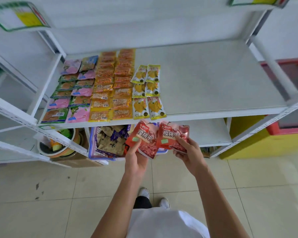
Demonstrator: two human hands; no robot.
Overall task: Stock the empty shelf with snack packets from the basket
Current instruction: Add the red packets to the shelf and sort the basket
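My left hand (pixel 136 158) grips a red snack packet (pixel 144 136) by its lower edge. Beside it, my right hand (pixel 187 152) pinches a second red packet (pixel 172 134). Both packets hover just below the front edge of the white shelf (pixel 213 79). The shelf's left part holds rows of pink and green packets (pixel 70 93), orange-yellow packets (pixel 112 90) and yellow packets (pixel 148 93); its right part is bare. Under the shelf stands the blue basket (pixel 93 152) with brown and purple packets (pixel 110 141) in it.
A bucket with bowls (pixel 58 145) sits on a cardboard box left of the basket. White shelf posts (pixel 272 66) rise at both sides. A yellow and red cabinet (pixel 268 138) stands to the right. My feet (pixel 153 198) are on the tiled floor.
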